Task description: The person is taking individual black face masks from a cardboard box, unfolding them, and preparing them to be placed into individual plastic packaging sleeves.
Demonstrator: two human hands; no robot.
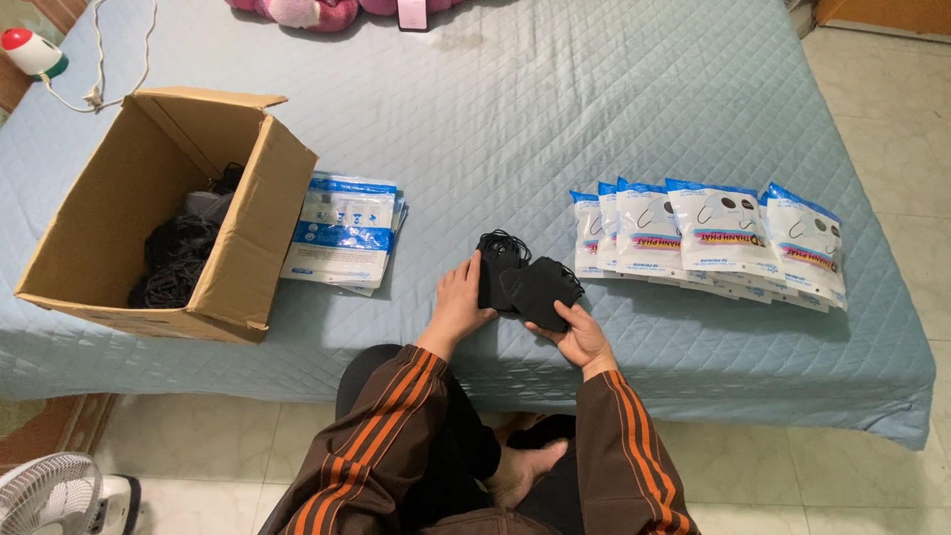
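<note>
My left hand (460,300) rests on the quilted blue bed cover (555,109) and grips a small stack of black face masks (498,266) from the left side. My right hand (578,336) holds one black mask (542,292) from below, just right of that stack and overlapping it. Both hands sit near the bed's front edge. A row of several filled blue-and-white mask packets (713,238) lies to the right of my hands. To the left lies a pile of flat blue-and-white packets (342,233).
An open cardboard box (248,238) with black masks (178,263) inside stands at the left front of the bed. A white cable (99,79) and a red-white-green device (30,50) lie at the far left. A white fan (54,495) stands on the tiled floor.
</note>
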